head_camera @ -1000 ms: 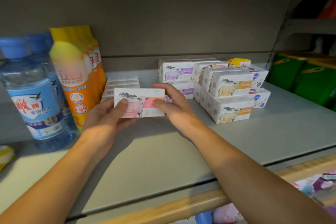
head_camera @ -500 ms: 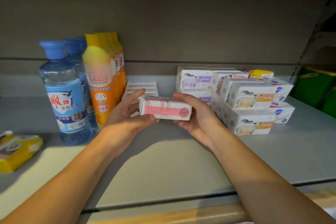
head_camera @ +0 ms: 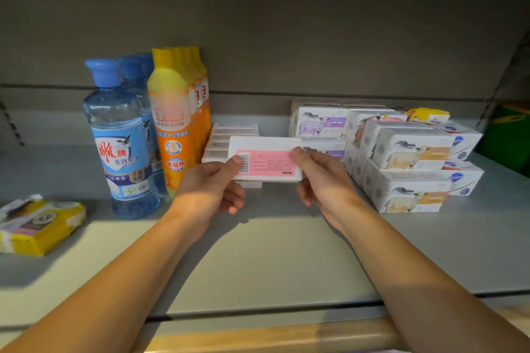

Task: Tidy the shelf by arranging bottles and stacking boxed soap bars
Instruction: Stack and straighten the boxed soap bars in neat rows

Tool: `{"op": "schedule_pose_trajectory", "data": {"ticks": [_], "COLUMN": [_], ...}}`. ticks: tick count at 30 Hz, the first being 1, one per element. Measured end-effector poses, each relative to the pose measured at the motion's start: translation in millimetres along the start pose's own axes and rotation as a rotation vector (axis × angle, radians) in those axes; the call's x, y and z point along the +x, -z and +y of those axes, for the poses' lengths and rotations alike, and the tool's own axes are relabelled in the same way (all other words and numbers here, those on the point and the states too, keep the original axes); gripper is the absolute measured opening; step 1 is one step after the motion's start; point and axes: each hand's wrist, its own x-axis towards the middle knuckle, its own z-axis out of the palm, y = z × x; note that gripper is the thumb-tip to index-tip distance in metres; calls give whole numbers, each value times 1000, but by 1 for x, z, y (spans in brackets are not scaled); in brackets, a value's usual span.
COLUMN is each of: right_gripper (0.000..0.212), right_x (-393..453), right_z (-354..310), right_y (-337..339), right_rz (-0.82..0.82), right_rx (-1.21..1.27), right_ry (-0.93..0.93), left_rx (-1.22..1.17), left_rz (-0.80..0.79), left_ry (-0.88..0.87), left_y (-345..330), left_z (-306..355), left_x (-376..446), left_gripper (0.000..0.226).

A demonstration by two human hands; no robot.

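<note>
Near the left edge of the shelf (head_camera: 286, 266) a yellow wrapped pack (head_camera: 37, 226) lies loose and skewed, apart from any row; it looks easy to overlook while the boxes get the attention. Just to its right the blue bottles (head_camera: 120, 137) and the orange bottles (head_camera: 175, 123) stand upright in files running toward the back wall. They are tall and narrow, so an elbow or the box swinging left could probably topple the front ones.

Just beside the orange bottles, toward the back, sits a low stack of white boxes (head_camera: 229, 137). In front of it, lifted off the shelf, is the pink-labelled soap box (head_camera: 265, 160), barcode side facing the camera. The left hand (head_camera: 209, 189) pinches its left end with thumb on the face and fingers curled behind; the right hand (head_camera: 324, 178) grips the right end the same way. With only the ends held, the box could slip or twist on release and land crooked, nudging the low stack out of line.

Toward the right edge the sheep-printed boxes (head_camera: 410, 169) stand piled in uneven tiers; a brush of the right forearm might shift them.
</note>
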Motion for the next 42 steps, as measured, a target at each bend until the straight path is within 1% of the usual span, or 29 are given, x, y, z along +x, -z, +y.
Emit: {"op": "schedule_pose_trajectory", "data": {"ticks": [2,5,7,9,11,13,14,16,17,19,21,22,24,26,28,30,34,36,38,40,42], "right_gripper": [46,34,21,13,17,27,24,7,15,44,69,77,84,83,69,56,53,54,56,57,57], "right_x": [-1,0,0,-3,-2,0,1,0,-1,-5,-8,-9,-10,-10,-10,-8,-6,-6,-7,-8,-9], "right_z": [0,1,1,-5,-9,-9,-8,-4,-3,-2,-2,-1,0,0,-1,-1,0,-1,0,2,7], "right_y": [-1,0,2,2,2,2,1,1,1,1,-2,-3,-4,-3,-2,-3,-6,-8,-11,-14,-18], "right_rz": [0,-8,-46,-93,-112,-60,-35,-42,-61,-93,-153,-186,-215,-216,-198,-164,-79,-51,-47,-60,-87], "right_rx": [-13,-30,52,224,402,434,388,257,176,19,-46,-69,-174,-308,-399,-459,-562,-619,-648,-668,-697], "right_ry": [-36,-29,-20,-68,-137,-179,-150,-32,21,133,230,255,269,275,285,313,409,485,516,516,514], "left_rx": [17,38,61,37,-40,-137,-189,-260,-264,-205,-101,-49,50,202,332,376,433,451,510,647,825], "left_rz": [8,18,4,-45,-105,-174,-201,-209,-186,-107,-42,-28,-13,31,34,2,-2,-4,-7,1,25], "left_ry": [18,4,-24,-44,-32,21,51,76,71,39,-19,-53,-120,-223,-346,-409,-506,-536,-544,-530,-475], "left_y": [0,2,2,2,2,2,2,-1,-2,-5,-6,-6,-4,-1,1,1,4,8,13,22,37], "left_z": [-1,-2,-2,-2,0,1,2,2,1,-2,-4,-5,-4,-2,-1,-2,-4,-2,-1,-3,-5], "left_x": [0,0,0,-2,-3,-3,-4,-5,-5,-6,-8,-8,-8,-7,-6,-8,-11,-13,-17,-22,-29], "left_gripper": [45,39,32,28,35,41,41,37,37,40,41,39,36,40,47,53,59,60,56,53,55]}}
